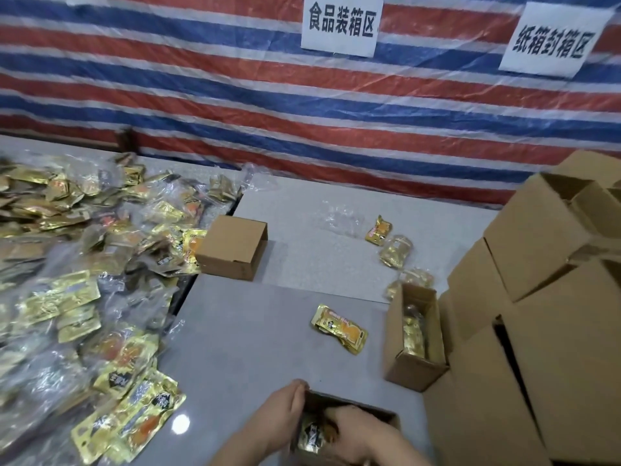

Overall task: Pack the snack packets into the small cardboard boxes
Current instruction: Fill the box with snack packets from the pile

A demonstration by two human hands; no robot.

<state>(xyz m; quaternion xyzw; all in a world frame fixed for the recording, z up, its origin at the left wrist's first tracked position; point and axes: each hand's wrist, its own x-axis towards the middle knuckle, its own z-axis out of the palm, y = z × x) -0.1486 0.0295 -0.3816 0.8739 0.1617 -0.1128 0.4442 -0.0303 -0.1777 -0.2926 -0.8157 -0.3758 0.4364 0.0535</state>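
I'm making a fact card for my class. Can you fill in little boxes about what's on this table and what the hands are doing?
left hand: holds the side wall of the near box
right hand: inside the near box, on a gold packet; grip unclear
near box: open, packets inside
box at right: open, gold packets inside
box at left: beside the packet heap
packet heap: big pile, left side
loose packet: flat on the table, mid-table
empty boxes: stacked, far right
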